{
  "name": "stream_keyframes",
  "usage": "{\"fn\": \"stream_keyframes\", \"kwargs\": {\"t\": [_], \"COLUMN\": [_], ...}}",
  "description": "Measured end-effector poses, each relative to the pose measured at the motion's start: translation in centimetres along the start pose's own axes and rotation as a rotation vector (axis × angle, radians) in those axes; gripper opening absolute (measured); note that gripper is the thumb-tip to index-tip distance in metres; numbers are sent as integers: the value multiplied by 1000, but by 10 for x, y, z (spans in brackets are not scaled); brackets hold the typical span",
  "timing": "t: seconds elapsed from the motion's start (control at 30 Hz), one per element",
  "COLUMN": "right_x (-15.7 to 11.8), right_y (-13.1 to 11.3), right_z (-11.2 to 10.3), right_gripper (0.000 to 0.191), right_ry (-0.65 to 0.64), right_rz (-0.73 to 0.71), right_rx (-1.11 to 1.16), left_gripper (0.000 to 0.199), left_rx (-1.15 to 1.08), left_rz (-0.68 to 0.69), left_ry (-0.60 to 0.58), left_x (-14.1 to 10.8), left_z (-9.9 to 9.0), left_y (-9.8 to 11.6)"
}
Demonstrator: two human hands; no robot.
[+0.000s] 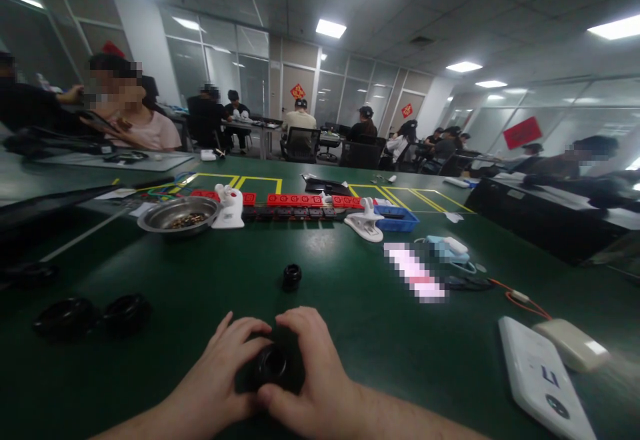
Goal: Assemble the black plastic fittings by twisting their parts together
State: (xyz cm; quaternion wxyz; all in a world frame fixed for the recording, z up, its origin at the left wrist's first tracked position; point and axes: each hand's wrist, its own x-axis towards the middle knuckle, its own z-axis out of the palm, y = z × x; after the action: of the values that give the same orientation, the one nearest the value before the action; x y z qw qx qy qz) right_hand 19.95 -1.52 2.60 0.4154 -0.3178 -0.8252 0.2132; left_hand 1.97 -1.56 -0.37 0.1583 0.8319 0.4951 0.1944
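Observation:
At the front centre of the table, my left hand [233, 367] and my right hand [315, 367] curve around a glossy black ring-shaped piece [271, 363] with a round hole on top. Fingers of both hands are bent about its sides, and my right thumb lies at its near edge. Its lower part is hidden by the hands. A smaller black ringed piece [292, 277] stands just beyond them. To the left lie a large black ring [65, 317] and another black ring [127, 313], somewhat blurred.
Farther back are a metal bowl [179, 217] of small parts, a white clamp stand [230, 208], a row of red blocks [295, 201], a white clip base [367, 221] and a blue tray [397, 219]. A white device [545, 377] lies at right. Several people sit beyond.

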Motion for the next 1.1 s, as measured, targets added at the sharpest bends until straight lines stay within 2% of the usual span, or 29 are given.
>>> {"fn": "stream_keyframes", "kwargs": {"t": [0.1, 0.17, 0.27, 0.33, 0.47, 0.53, 0.6, 0.77, 0.97, 1.1], "right_x": [2, 3, 4, 3, 1, 2, 3, 3, -2, 0], "right_y": [-2, -3, -4, -3, -1, -1, -2, -5, 0, -2], "right_z": [1, 0, -3, -4, -2, -1, -2, -6, -2, -1], "right_gripper": [41, 35, 45, 52, 48, 42, 34, 51, 47, 43], "right_ry": [-25, -49, -102, -90, 32, 12, -36, -118, 55, -11], "right_rz": [67, 3, -135, -157, -33, 9, -28, -137, 25, 106], "right_rx": [-8, 25, 93, 78, -5, -23, -8, 67, -10, -50], "left_gripper": [39, 43, 46, 43, 38, 40, 42, 43, 33, 36], "left_rx": [-7, -19, -27, -11, 11, 9, 7, -2, 23, 26], "left_rz": [1, 16, 32, 18, 17, 26, 27, 11, 15, 25], "left_ry": [-22, -62, -87, -51, 2, 6, 1, -34, 13, 27], "left_x": [1, 1, 2, 1, 0, 0, 0, 2, 1, 0], "left_z": [-3, -5, -7, -6, -2, -2, -3, -6, -2, 0], "left_y": [1, 1, 1, 1, 1, 1, 2, 4, 3, 1]}}
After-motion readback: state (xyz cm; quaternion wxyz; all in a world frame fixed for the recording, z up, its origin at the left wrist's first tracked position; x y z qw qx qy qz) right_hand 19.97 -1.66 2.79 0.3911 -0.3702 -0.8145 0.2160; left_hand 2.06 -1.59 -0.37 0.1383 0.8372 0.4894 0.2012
